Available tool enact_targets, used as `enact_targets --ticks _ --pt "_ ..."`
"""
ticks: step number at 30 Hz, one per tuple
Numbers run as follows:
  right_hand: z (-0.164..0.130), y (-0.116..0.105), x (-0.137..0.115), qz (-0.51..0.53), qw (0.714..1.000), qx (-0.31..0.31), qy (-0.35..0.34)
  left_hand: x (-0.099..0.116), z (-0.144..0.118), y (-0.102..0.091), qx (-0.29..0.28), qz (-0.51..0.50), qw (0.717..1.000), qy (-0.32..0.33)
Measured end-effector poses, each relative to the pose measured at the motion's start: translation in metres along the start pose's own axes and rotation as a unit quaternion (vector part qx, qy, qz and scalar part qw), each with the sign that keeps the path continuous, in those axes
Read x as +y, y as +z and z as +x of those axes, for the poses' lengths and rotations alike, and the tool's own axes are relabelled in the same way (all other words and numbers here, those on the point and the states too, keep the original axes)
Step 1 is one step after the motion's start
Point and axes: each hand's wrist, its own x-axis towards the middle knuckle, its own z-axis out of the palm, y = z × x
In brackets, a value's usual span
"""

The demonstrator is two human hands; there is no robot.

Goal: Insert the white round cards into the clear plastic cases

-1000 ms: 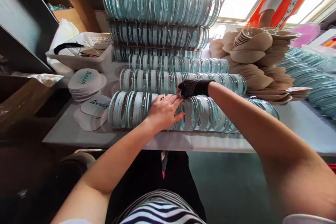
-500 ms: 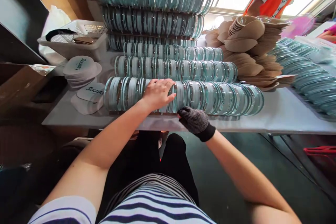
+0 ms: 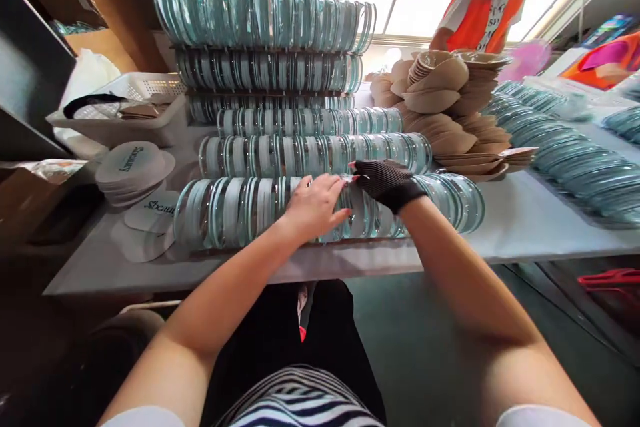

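The front row of clear discs (image 3: 240, 210) stands on edge along the near side of the table (image 3: 525, 227), with more rows stacked behind it. The bare left hand (image 3: 315, 205) lies on top of this row near its middle, fingers spread flat over the disc edges. The gloved right hand (image 3: 387, 181) rests on the same row just right of the left hand, its fingers bent onto the discs; whether its grip pinches one cannot be told. Left of the row lie white printed cards (image 3: 133, 163); behind its right end, tan pads (image 3: 440, 107).
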Motion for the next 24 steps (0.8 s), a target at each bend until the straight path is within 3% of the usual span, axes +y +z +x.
enact_targets --ticks 2,4,7,9,12,16,20,24 --pt "0.043 -0.011 0.003 -0.026 0.991 -0.120 -0.054 0.004 0.004 0.006 0.002 0.006 1.000 0.000" --pt "0.073 -0.011 0.002 -0.013 0.974 -0.189 -0.124 0.004 0.005 0.009 0.005 0.010 1.000 0.003" --pt "0.088 -0.006 -0.001 0.002 0.959 -0.221 -0.179 0.003 0.004 0.008 0.004 0.012 1.000 0.005" --pt "0.081 -0.007 -0.001 -0.009 0.964 -0.200 -0.174 0.003 0.004 0.007 0.002 0.012 1.000 0.004" --pt "0.050 -0.012 0.003 0.054 0.978 -0.146 -0.138 0.003 0.005 0.007 -0.001 0.011 1.000 -0.002" --pt "-0.025 0.002 0.005 0.156 0.978 -0.062 -0.122 0.005 0.006 0.008 -0.006 0.009 1.000 -0.017" --pt "-0.098 0.059 -0.004 0.090 0.991 -0.012 -0.100 0.006 0.007 0.010 -0.010 0.013 1.000 -0.020" --pt "-0.124 0.119 -0.025 0.075 0.993 0.024 -0.083 -0.001 0.003 0.009 -0.019 0.027 0.999 -0.039"
